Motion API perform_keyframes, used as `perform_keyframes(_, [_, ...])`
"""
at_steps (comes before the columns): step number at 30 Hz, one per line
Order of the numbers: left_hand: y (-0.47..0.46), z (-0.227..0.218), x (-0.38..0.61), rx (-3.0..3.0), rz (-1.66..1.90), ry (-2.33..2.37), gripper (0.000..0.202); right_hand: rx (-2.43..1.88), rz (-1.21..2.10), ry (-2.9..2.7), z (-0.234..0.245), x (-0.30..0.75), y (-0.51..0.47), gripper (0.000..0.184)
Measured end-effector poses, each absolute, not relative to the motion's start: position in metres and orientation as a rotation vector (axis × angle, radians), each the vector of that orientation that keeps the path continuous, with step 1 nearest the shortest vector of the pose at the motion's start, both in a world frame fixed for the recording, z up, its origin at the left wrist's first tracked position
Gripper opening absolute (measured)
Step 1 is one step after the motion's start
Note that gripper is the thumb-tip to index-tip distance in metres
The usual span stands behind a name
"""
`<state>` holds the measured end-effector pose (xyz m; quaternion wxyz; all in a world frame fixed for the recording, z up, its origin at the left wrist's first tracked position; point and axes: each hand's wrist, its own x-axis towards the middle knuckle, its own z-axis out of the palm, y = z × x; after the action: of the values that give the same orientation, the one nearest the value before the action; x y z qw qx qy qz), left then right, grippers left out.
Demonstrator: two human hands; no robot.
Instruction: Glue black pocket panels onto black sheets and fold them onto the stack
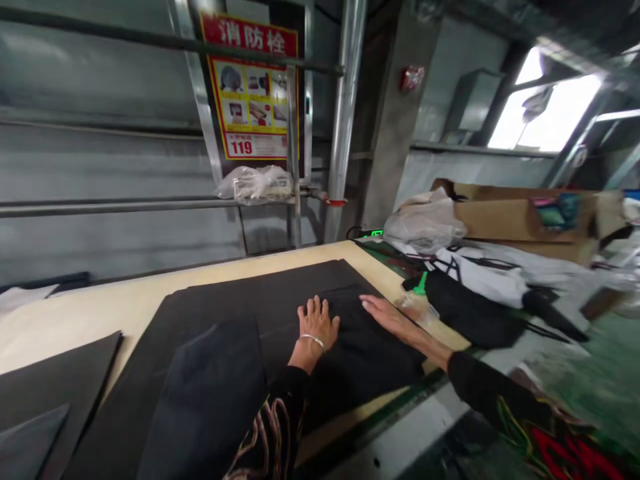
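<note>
A dark piece of cloth [370, 353] lies spread over large black sheets [220, 297] on the pale table top. My left hand [316, 327], with a bracelet at the wrist, rests flat on this cloth, fingers spread. To its right, my right hand [387, 317] lies along the cloth's right side with its fingers stretched out and nothing gripped. A second dark cloth piece [210, 393] lies left of my left forearm, on the same black sheets. The far fingers of my right hand are partly hidden.
More black sheets [45, 387] lie at the table's left. Beyond the right edge are a green-nozzled bottle [421, 285], black cloth [470, 310], white fabric and an open cardboard box [505, 213]. Metal pipes [125, 205] and a fire hydrant sign [253, 87] stand behind the table [150, 283].
</note>
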<state>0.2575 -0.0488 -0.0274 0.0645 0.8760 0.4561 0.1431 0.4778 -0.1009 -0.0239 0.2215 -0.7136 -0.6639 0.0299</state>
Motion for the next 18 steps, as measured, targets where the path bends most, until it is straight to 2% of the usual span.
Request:
perform_keyframes(4, [-0.049,-0.03,0.258,2.677,0.385,1.379,0.064,-1.926,0.069,-1.918,-0.012,0.458,-0.085,0.046])
perform_keyframes(11, [-0.047,-0.028,0.259,2.771,0.167,1.364,0.063,-1.847,0.118,-2.095,-0.041,0.383,-0.04,0.042])
perform_keyframes(18, [-0.047,-0.034,0.262,2.758,0.257,1.437,0.064,-2.035,0.134,-2.021,-0.045,0.428,-0.044,0.065])
